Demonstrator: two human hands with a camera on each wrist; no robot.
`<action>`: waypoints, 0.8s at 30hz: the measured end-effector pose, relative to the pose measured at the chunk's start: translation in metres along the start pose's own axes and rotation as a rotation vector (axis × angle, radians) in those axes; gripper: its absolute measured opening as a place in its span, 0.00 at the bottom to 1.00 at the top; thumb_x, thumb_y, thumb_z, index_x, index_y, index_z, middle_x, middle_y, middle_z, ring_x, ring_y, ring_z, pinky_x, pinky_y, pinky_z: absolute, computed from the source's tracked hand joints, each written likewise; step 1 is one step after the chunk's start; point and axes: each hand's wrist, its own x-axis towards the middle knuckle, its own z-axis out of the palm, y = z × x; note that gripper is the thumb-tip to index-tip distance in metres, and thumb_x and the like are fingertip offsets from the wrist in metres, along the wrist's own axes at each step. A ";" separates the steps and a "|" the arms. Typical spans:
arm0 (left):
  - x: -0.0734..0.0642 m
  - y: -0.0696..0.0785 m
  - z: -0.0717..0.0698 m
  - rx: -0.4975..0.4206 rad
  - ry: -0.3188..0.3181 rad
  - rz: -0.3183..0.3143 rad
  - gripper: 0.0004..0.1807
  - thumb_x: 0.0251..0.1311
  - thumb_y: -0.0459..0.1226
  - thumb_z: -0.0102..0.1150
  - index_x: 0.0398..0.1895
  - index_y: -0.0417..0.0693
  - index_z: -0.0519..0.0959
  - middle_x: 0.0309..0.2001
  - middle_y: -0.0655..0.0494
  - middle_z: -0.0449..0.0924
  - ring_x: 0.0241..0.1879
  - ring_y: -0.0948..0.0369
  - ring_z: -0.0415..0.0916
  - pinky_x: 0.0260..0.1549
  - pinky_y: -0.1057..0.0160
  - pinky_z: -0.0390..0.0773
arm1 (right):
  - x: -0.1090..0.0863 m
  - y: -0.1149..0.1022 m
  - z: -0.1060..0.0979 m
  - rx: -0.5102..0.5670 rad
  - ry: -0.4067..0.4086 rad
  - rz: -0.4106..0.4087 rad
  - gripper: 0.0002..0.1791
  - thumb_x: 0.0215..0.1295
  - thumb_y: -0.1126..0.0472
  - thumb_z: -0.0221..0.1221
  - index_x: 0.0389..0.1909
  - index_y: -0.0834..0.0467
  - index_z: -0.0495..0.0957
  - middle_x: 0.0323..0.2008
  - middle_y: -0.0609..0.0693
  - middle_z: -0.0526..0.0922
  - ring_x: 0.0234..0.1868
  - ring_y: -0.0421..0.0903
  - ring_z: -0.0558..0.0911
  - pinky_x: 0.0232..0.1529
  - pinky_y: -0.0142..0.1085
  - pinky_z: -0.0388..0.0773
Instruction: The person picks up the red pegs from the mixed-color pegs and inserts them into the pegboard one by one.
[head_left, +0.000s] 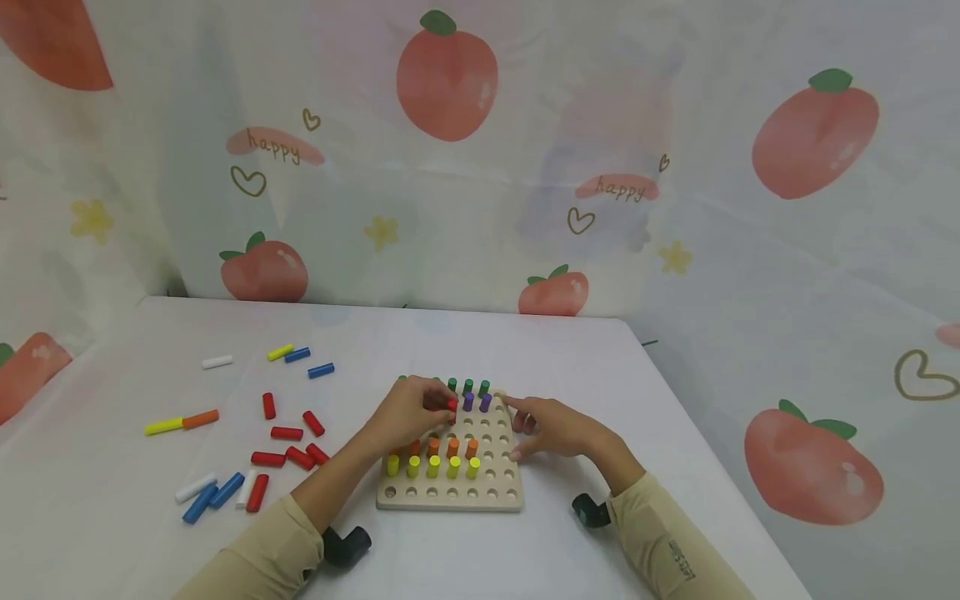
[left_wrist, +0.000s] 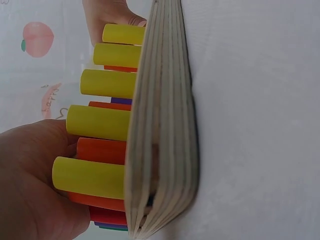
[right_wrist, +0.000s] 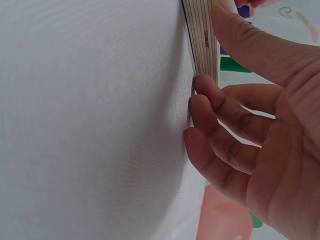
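A pale wooden peg board (head_left: 453, 497) lies on the table between both hands. Over its left part, my left hand (head_left: 408, 410) pinches a red peg (head_left: 453, 405) between thumb and fingers. Right beside that peg stand purple pegs (head_left: 486, 403), with green pegs (head_left: 484, 387) in the row behind. Closer to me are a row of yellow pegs (head_left: 453, 467) and a row of orange pegs (head_left: 453, 447), partly covered by the left hand. My right hand (head_left: 558, 427) rests along the board's right edge, thumb and loosely bent fingers touching it; nothing is pinched there.
Loose red pegs (head_left: 287, 433) lie left of the board. Farther left are blue pegs (head_left: 198, 504), white pegs (head_left: 195, 487), and a yellow peg (head_left: 163, 427) end to end with an orange one (head_left: 201, 418). A printed curtain (head_left: 465, 208) hangs behind the table.
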 end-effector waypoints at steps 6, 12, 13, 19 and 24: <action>0.002 0.001 0.000 0.014 -0.021 -0.028 0.10 0.64 0.33 0.71 0.48 0.47 0.87 0.37 0.63 0.84 0.40 0.62 0.81 0.48 0.59 0.83 | 0.001 0.000 0.000 0.006 -0.005 0.015 0.51 0.56 0.57 0.77 0.79 0.57 0.63 0.41 0.45 0.77 0.45 0.46 0.75 0.45 0.39 0.77; 0.002 0.001 0.000 0.041 -0.035 -0.018 0.09 0.64 0.34 0.72 0.46 0.48 0.87 0.38 0.64 0.84 0.40 0.62 0.79 0.48 0.58 0.82 | 0.002 0.001 0.001 0.008 -0.006 0.012 0.51 0.56 0.56 0.77 0.79 0.57 0.62 0.41 0.45 0.77 0.45 0.46 0.75 0.44 0.39 0.77; 0.002 0.001 0.000 0.045 -0.038 -0.016 0.09 0.64 0.34 0.72 0.46 0.48 0.87 0.38 0.64 0.84 0.39 0.62 0.79 0.48 0.58 0.82 | 0.002 0.002 0.001 0.009 -0.004 0.012 0.51 0.56 0.56 0.77 0.79 0.57 0.62 0.41 0.45 0.77 0.45 0.46 0.75 0.44 0.39 0.77; 0.002 0.002 0.002 0.057 -0.039 -0.022 0.09 0.63 0.34 0.72 0.46 0.49 0.87 0.37 0.64 0.84 0.40 0.62 0.80 0.49 0.57 0.82 | 0.000 0.003 0.001 0.013 -0.002 0.009 0.51 0.56 0.57 0.77 0.79 0.57 0.63 0.41 0.45 0.77 0.45 0.46 0.75 0.43 0.38 0.77; 0.001 0.003 0.002 0.061 -0.028 -0.038 0.09 0.64 0.34 0.72 0.46 0.49 0.87 0.37 0.64 0.83 0.41 0.61 0.80 0.50 0.56 0.82 | 0.000 0.002 0.000 0.011 -0.004 0.007 0.51 0.56 0.56 0.78 0.78 0.57 0.63 0.41 0.44 0.77 0.44 0.46 0.75 0.41 0.38 0.78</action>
